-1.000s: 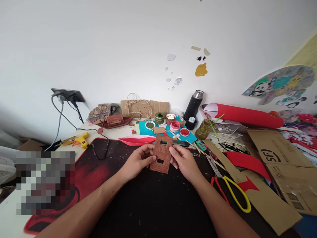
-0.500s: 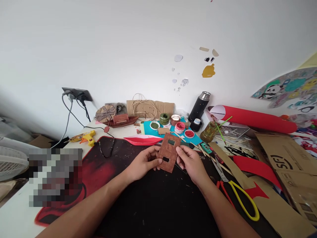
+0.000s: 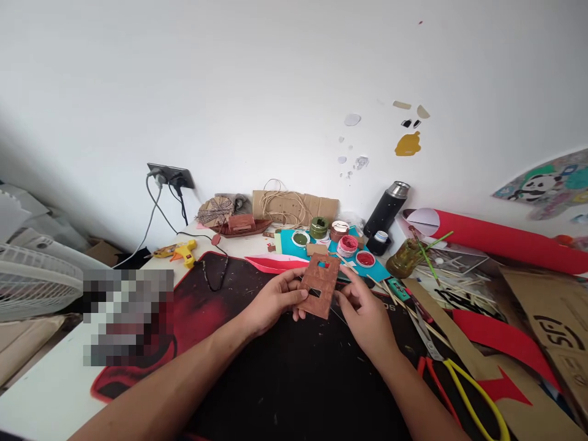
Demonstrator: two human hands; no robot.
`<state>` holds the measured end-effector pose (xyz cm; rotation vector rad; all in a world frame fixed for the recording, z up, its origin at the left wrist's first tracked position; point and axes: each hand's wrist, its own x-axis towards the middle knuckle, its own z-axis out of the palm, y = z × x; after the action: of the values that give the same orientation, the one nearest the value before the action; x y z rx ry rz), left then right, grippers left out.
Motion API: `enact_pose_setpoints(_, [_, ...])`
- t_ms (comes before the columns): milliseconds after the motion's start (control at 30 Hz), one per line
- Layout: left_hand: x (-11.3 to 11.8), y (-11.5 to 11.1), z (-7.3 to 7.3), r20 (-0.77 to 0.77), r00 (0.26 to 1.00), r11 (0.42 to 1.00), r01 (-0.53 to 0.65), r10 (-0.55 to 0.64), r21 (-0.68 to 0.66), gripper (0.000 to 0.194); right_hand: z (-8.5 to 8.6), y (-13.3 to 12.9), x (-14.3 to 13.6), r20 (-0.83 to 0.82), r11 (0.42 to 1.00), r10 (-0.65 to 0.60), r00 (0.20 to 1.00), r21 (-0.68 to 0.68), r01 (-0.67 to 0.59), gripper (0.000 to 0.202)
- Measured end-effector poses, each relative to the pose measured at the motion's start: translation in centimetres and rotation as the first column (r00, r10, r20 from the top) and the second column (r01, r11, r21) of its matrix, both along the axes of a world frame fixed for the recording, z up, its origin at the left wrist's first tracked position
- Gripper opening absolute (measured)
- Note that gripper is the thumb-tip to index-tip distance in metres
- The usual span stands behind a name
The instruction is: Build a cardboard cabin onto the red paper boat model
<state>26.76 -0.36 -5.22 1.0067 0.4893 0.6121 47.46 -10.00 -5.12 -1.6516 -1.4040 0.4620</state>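
A flat brown-painted cardboard piece point(image 3: 321, 278) with two rectangular cutouts is held tilted above the dark mat. My left hand point(image 3: 278, 300) grips its left side, thumb on the front face near the lower cutout and fingers behind. Beside the right edge is my right hand point(image 3: 365, 306), its index finger and thumb apart at that edge; whether the tips touch it is unclear. Behind the piece lies a red paper boat shape point(image 3: 275, 263). Paint pots stand on a blue sheet point(image 3: 379, 269), among them a green pot point(image 3: 318, 228) and a red pot point(image 3: 346, 246).
Yellow-and-red-handled scissors point(image 3: 432, 349) and cardboard strips lie to the right. A brush jar point(image 3: 404, 258) and a black flask point(image 3: 388, 208) stand at the back. On the left are a yellow glue gun point(image 3: 185, 252), a brown model boat point(image 3: 241, 225) and a fan point(image 3: 41, 282).
My right thumb has come off the front of the brown piece to its edge, and the piece has turned slightly more upright. The view has shifted left and up.
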Motion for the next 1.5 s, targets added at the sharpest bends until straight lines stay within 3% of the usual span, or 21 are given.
enact_pose_setpoints(267, [-0.1,-0.1,-0.3,-0.014,0.991,0.991,0.136,-0.136,-0.009,0.08,-0.2,-0.2,0.7,0.15,0.999,-0.013,0.989,0.04,0.007,0.051])
enact_pose_setpoints(500, [-0.1,-0.3,-0.3,0.004,0.982,0.981,0.191,-0.191,0.035,0.077,-0.2,-0.2,0.9,0.039,1.0,0.02,0.999,-0.006,-0.02,0.043])
enact_pose_setpoints(800, [-0.1,-0.5,-0.2,-0.003,0.986,0.985,0.164,-0.164,0.053,0.09,0.0,-0.2,0.6,-0.132,0.997,0.032,0.991,-0.065,-0.041,0.034])
enact_pose_setpoints(967, [-0.5,-0.3,0.3,0.088,0.996,0.997,-0.002,-0.005,0.074,0.069,1.3,-0.2,0.0,-0.326,0.999,-0.031,0.945,-0.037,0.02,0.036])
enact_pose_setpoints(1100, [-0.4,-0.2,0.7,-0.038,0.994,0.981,-0.097,0.105,0.17,0.06,1.9,0.1,0.0,-0.514,0.998,-0.059,0.856,-0.02,0.057,0.052])
enact_pose_setpoints(1267, [-0.2,-0.5,1.0,-0.139,0.983,0.951,-0.071,0.117,0.301,0.062,1.4,0.3,-0.3,-0.645,0.996,0.049,0.763,-0.024,-0.085,0.045])
enact_pose_setpoints(1400, [-0.1,-1.0,1.1,-0.202,0.974,0.929,-0.025,0.106,0.369,0.059,1.1,0.0,-0.7,-0.62,0.978,0.127,0.774,-0.052,-0.202,0.046])
enact_pose_setpoints(1500, [0.0,-1.3,1.2,-0.214,0.972,0.918,0.001,0.091,0.397,0.052,0.9,-0.1,-0.9,-0.553,0.973,0.136,0.822,-0.081,-0.215,0.047])
